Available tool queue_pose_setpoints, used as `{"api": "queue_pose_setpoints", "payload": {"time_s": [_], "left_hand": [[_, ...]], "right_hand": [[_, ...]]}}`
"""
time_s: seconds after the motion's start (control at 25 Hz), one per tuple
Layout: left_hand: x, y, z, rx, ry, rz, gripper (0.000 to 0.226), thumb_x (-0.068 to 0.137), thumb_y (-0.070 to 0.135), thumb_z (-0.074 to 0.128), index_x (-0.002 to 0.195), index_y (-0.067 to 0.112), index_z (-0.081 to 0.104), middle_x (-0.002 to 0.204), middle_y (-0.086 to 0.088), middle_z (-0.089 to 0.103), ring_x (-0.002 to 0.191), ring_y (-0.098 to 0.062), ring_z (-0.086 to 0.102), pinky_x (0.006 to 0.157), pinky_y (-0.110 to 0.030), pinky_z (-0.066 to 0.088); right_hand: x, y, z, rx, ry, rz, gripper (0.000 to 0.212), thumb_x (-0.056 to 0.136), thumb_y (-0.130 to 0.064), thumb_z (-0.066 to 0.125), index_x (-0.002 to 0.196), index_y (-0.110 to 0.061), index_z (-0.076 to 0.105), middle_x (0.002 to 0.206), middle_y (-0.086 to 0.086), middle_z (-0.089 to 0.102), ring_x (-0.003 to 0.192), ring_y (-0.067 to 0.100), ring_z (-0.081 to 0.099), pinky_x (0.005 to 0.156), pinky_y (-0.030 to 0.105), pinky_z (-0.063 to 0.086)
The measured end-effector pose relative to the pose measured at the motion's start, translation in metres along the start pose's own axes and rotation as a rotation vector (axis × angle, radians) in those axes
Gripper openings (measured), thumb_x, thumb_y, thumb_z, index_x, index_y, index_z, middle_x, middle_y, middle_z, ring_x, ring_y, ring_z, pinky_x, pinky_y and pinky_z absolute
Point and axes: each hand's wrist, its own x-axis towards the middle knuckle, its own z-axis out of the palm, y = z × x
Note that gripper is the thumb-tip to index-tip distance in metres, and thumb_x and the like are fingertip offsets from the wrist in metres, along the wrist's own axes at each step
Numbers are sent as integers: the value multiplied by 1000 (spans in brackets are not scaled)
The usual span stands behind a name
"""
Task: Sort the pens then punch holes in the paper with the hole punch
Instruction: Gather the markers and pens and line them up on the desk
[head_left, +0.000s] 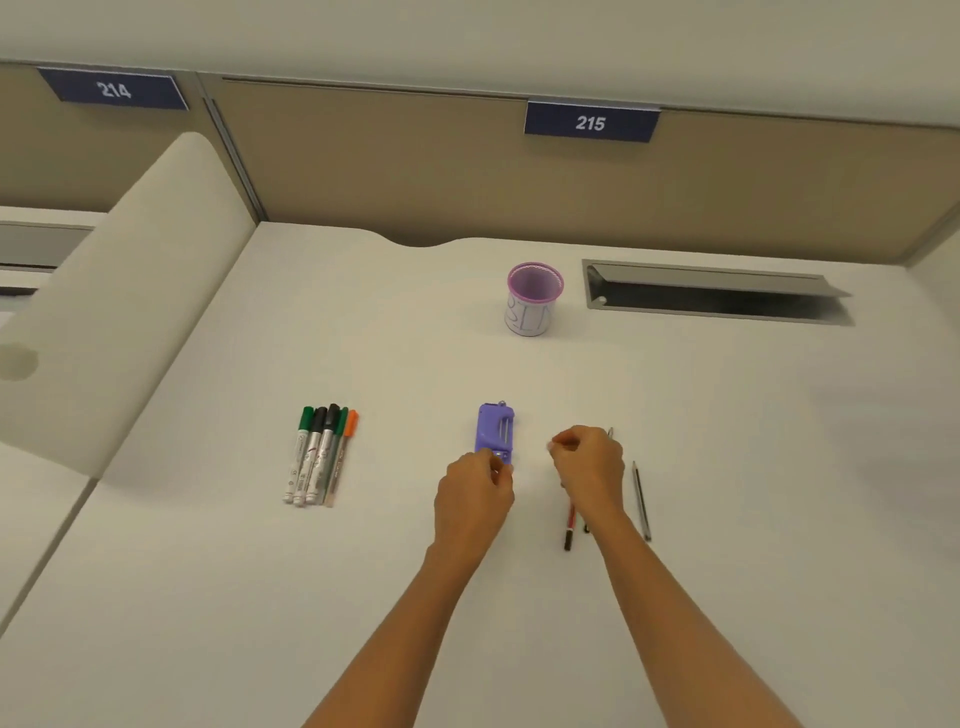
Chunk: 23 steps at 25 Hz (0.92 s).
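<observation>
A purple hole punch (495, 432) lies in the middle of the white desk (363, 571). My left hand (475, 501) is at its near end, with the fingers closed on that end. Just right of the punch, my right hand (589, 465) is pinched shut on a small pale piece that looks like paper (550, 445); white on white makes it hard to make out. Under my right hand lie a red pen (570, 527) and another thin pen, mostly hidden. A grey pencil (641, 500) lies right of them. Several markers (319, 457) lie side by side at the left.
A purple mesh pen cup (534, 301) with a paper label stands behind the punch. To its right is an open cable tray slot (711, 296) in the desk. A beige partition (130, 291) rises along the left side, and a panel wall runs along the back.
</observation>
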Motion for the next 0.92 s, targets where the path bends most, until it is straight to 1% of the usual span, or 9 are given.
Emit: {"api": "queue_pose_setpoints", "payload": {"time_s": [0.12, 0.24, 0.32, 0.4, 0.48, 0.6, 0.72, 0.8, 0.92], "left_hand": [[-8, 31, 46, 66, -141, 8, 30, 92, 34, 54, 109, 11, 63, 108, -6, 66, 97, -24, 63, 78, -31, 48], [-10, 54, 76, 155, -173, -5, 28, 96, 29, 49, 110, 7, 58, 113, -11, 60, 102, -28, 60, 81, -34, 47], [-8, 66, 89, 196, -167, -6, 24, 96, 24, 47, 107, 6, 58, 112, -12, 60, 101, -30, 60, 80, -35, 46], [-5, 75, 99, 207, -168, -5, 21, 94, 17, 47, 106, 5, 60, 110, -13, 62, 98, -30, 61, 78, -35, 47], [-2, 80, 103, 135, -169, -32, 22, 90, 11, 47, 103, 5, 64, 106, -14, 66, 94, -31, 63, 75, -35, 48], [3, 81, 103, -69, -180, -127, 26, 90, 9, 50, 107, 7, 70, 106, -13, 71, 95, -29, 66, 75, -29, 47], [7, 79, 107, -157, -220, -207, 24, 89, 12, 55, 106, 8, 71, 101, -14, 73, 93, -30, 68, 84, -35, 54], [9, 76, 112, -212, -225, -249, 21, 87, 12, 58, 102, 8, 73, 95, -15, 74, 89, -31, 70, 85, -40, 56], [14, 72, 111, -425, -259, -366, 20, 88, 8, 62, 102, 1, 72, 91, -20, 73, 87, -33, 71, 85, -42, 58]], "right_hand": [[15, 67, -45, -234, 65, 152, 27, 90, -26, 62, 103, -3, 67, 106, 14, 67, 95, 31, 64, 76, 34, 50], [15, 97, -62, -271, 39, 259, 43, 91, -37, 60, 113, 0, 56, 116, 18, 53, 106, 35, 55, 82, 39, 49], [15, 97, -55, -228, 7, 249, 40, 91, -33, 60, 114, -1, 55, 116, 18, 53, 106, 35, 56, 83, 40, 49], [16, 87, -43, -183, -21, 205, 28, 91, -24, 59, 110, -2, 58, 113, 16, 56, 102, 33, 59, 81, 38, 50], [15, 78, -29, -118, -39, 168, 18, 91, -18, 56, 102, -4, 61, 108, 14, 61, 96, 31, 62, 76, 38, 53], [18, 71, -26, -13, -109, 147, 18, 89, -15, 59, 102, -4, 65, 103, 11, 70, 93, 29, 65, 70, 34, 49], [23, 77, -34, 117, -186, 174, 25, 85, -10, 63, 109, -5, 69, 106, 12, 72, 96, 27, 67, 78, 33, 52], [24, 81, -40, 194, -198, 190, 28, 83, -8, 67, 111, -5, 70, 109, 11, 72, 99, 27, 66, 85, 34, 53], [28, 88, -44, 287, -230, 191, 30, 82, -9, 70, 112, -6, 70, 109, 10, 72, 95, 22, 65, 84, 30, 53]]}}
